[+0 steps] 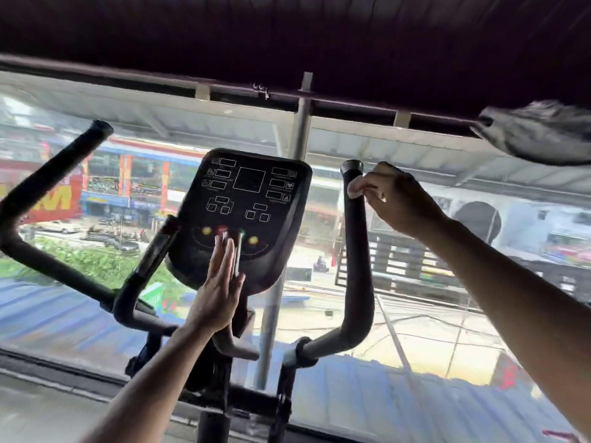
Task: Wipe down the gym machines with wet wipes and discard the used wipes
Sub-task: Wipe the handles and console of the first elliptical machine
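A black exercise machine stands before a large window. Its dark console with outlined buttons and coloured lights sits in the middle of the view. My left hand lies flat and open against the console's lower edge, fingers together and pointing up. The right handlebar rises to a capped top. My right hand is closed around a white wet wipe pressed against the upper part of that bar. The left handlebar angles up to the far left, untouched.
A grey crumpled cloth hangs at the upper right by the dark awning. A metal window post stands behind the console. The window sill runs along the bottom. A street with shops lies outside.
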Demonstrator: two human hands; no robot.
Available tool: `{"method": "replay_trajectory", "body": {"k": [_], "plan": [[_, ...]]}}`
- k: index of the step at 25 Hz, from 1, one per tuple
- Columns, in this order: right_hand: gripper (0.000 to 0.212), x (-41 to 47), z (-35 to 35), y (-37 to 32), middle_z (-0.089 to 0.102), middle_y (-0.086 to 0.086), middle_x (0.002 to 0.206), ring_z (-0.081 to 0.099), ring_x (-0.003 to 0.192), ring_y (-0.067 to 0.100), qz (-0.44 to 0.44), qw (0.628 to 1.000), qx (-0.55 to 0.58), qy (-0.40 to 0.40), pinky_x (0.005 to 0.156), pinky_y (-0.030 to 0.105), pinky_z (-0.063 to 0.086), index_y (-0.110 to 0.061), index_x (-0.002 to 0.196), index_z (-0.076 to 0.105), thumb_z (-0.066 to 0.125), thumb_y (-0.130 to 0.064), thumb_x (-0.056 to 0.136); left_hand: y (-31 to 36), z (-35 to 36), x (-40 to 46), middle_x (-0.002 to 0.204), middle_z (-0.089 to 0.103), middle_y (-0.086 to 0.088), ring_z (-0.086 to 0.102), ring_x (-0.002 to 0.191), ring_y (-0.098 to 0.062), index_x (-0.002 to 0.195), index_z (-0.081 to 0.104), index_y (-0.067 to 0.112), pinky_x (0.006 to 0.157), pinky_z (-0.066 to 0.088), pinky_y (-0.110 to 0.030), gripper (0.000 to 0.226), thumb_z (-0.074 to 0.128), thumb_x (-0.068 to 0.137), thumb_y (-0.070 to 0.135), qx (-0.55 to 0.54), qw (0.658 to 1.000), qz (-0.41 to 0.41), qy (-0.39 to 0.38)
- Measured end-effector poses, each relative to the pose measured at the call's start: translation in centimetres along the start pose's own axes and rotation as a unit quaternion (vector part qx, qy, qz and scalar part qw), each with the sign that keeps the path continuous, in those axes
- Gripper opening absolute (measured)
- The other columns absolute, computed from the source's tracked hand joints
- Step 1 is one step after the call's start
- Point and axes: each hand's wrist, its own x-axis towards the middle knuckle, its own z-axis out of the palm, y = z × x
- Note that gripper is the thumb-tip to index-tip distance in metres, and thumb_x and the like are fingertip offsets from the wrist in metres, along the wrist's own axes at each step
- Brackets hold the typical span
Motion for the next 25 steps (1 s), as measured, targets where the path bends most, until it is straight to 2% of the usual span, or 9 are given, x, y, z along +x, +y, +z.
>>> {"method": "replay_trajectory", "body": {"k": [2,4,6,10,15,17,20,22,25], "plan": [[0.03,1.3,0.2,0.5,0.058,-0.003,0.097,0.056,0.081,0.009,-0.011,0.999,-0.031,-0.002,0.082,0.035,0.054,-0.018,0.101,0.076,0.062,0.006,0.089,-0.1,-0.3,0.1,0.174,-0.014,0.006,-0.001,0.154,0.01,0.167,0.005,0.021,0.103,0.046,-0.039,0.075,0.042,0.104,0.036,-0.012,1.0,0.01,-0.007],[0.029,2.4,0.8,0.5,0.06,-0.002,0.101,0.065,0.092,0.018,-0.017,0.998,-0.053,-0.004,0.085,0.042,0.056,-0.015,0.1,0.076,0.061,0.006,0.089,0.2,-0.3,0.5,0.172,-0.018,0.011,0.021,0.156,-0.009,0.166,-0.002,0.031,0.091,0.059,-0.047,0.084,0.054,0.103,0.026,-0.001,1.0,-0.013,-0.026],[0.029,3.1,1.4,0.3,0.063,0.003,0.103,0.068,0.101,0.025,-0.009,0.998,-0.068,-0.006,0.088,0.041,0.057,-0.011,0.1,0.077,0.06,0.008,0.088,0.6,0.4,0.8,0.172,-0.016,0.012,0.041,0.148,-0.033,0.165,-0.005,0.036,0.083,0.061,-0.05,0.095,0.06,0.098,0.015,0.01,0.999,-0.032,-0.014],[0.029,2.9,1.5,-0.7,0.063,-0.004,0.102,0.068,0.095,0.018,0.027,0.997,-0.063,-0.03,0.086,0.035,0.056,-0.011,0.095,0.079,0.058,0.007,0.086,0.6,1.4,0.2,0.174,-0.006,0.009,0.069,0.111,-0.043,0.167,0.004,0.032,0.061,0.058,-0.04,0.093,0.061,0.097,0.008,0.021,0.998,-0.033,0.051],[0.024,-0.6,-0.5,-2.1,0.062,-0.007,0.098,0.053,0.077,-0.014,-0.027,0.987,-0.036,-0.153,0.078,0.014,0.043,-0.012,0.104,0.078,0.065,0.003,0.09,0.2,1.3,-0.1,0.174,-0.007,0.008,0.065,0.12,-0.041,0.167,0.008,0.028,0.068,0.059,-0.041,0.09,0.06,0.097,0.004,-0.011,0.998,-0.01,0.055],[0.025,0.9,-1.1,-1.5,0.059,-0.009,0.098,0.053,0.08,-0.009,-0.036,0.984,-0.047,-0.168,0.082,0.008,0.037,-0.014,0.105,0.079,0.064,0.002,0.092,0.3,1.3,-0.1,0.174,-0.007,0.008,0.067,0.115,-0.042,0.167,0.008,0.028,0.068,0.058,-0.041,0.09,0.06,0.097,0.004,-0.015,0.998,-0.015,0.057],[0.026,4.8,-0.9,-0.1,0.051,-0.013,0.1,0.051,0.091,-0.002,0.005,0.983,-0.113,-0.143,0.086,0.019,0.043,-0.017,0.109,0.078,0.059,-0.004,0.098,0.5,1.3,-0.1,0.174,-0.008,0.009,0.071,0.104,-0.044,0.167,0.009,0.028,0.064,0.056,-0.041,0.089,0.061,0.098,0.006,-0.011,0.998,-0.018,0.059],[0.028,6.0,0.1,-0.3,0.055,-0.007,0.103,0.058,0.095,0.008,0.04,0.982,-0.114,-0.145,0.089,0.028,0.049,-0.012,0.112,0.077,0.054,-0.003,0.1,0.5,1.3,-0.2,0.174,-0.007,0.009,0.071,0.101,-0.046,0.167,0.009,0.027,0.061,0.054,-0.039,0.089,0.061,0.098,0.006,-0.005,0.998,-0.023,0.058],[0.03,4.7,0.9,-1.5,0.058,0.009,0.111,0.061,0.105,0.02,0.049,0.979,-0.107,-0.166,0.089,0.02,0.041,-0.001,0.106,0.077,0.048,0.004,0.099,0.4,1.2,-0.1,0.174,-0.009,0.011,0.071,0.103,-0.046,0.167,0.008,0.028,0.06,0.05,-0.035,0.087,0.059,0.1,0.009,-0.005,0.998,-0.028,0.05]]}}
